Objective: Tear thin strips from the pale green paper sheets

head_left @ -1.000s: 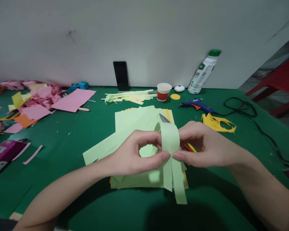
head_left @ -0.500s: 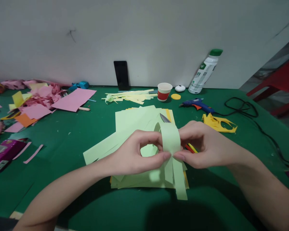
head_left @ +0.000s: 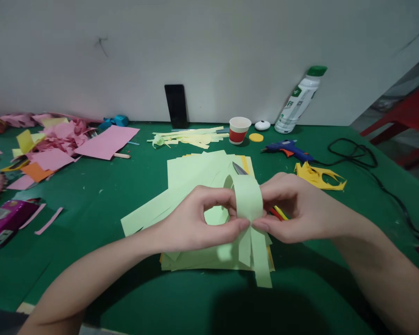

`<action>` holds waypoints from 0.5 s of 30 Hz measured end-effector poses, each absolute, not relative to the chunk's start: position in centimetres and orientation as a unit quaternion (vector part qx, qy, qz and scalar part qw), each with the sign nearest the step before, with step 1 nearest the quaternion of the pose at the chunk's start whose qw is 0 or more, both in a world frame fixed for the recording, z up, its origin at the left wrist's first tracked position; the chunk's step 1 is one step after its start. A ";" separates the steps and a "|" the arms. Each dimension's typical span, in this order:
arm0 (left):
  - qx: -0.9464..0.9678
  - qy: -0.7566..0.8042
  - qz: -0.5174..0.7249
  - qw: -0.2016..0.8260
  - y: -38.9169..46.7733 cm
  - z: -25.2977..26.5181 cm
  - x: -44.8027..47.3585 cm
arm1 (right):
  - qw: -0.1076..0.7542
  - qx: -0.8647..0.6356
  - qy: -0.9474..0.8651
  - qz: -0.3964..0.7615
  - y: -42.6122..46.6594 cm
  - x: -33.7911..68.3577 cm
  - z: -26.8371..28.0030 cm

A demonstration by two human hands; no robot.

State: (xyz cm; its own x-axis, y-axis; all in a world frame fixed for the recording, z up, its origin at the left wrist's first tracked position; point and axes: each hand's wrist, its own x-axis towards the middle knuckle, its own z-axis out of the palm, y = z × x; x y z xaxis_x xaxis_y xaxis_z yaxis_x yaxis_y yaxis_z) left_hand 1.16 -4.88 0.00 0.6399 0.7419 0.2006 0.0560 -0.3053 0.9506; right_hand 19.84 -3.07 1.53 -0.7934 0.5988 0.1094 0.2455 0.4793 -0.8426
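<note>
A light green paper strip (head_left: pixel 249 197) is bent into a loop, its two tails hanging down toward me. My left hand (head_left: pixel 202 218) pinches the strip from the left, thumb on the front and fingers tucked behind. From the right, my right hand (head_left: pixel 291 209) pinches it too, and the two thumb tips nearly meet where the tails split. Below lies a stack of light green paper sheets (head_left: pixel 188 174), with yellow edges showing underneath. Scissors rest on the stack behind my hands; only the blade tip (head_left: pixel 239 168) and part of the red and yellow handle (head_left: pixel 278 213) show.
Along the wall stand a phone (head_left: pixel 176 106), a paper cup (head_left: pixel 239 130) and a leaning bottle (head_left: pixel 300 102). A blue glue gun (head_left: pixel 288 150) with its cord and a yellow paper scrap (head_left: pixel 317 176) lie right. Pink paper scraps (head_left: pixel 63 139) and a purple device (head_left: pixel 9 223) are left.
Both hands keep the same pinch on the paper strip. The view has shifted very slightly; nothing has been let go or picked up.
</note>
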 end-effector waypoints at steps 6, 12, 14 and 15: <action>0.750 0.277 0.298 0.521 -4.8 0.2 1.2 | 0.183 -0.239 -0.821 0.485 -2.9 19.9 1.5; 0.759 0.285 0.273 0.517 -4.9 0.3 1.2 | 0.157 -0.250 -0.813 0.502 -2.8 19.9 1.5; 0.761 0.285 0.265 0.519 -5.0 0.3 1.2 | 0.150 -0.260 -0.810 0.503 -2.8 20.0 1.5; 0.763 0.285 0.263 0.517 -5.0 0.3 1.1 | 0.145 -0.262 -0.807 0.508 -2.7 20.1 1.5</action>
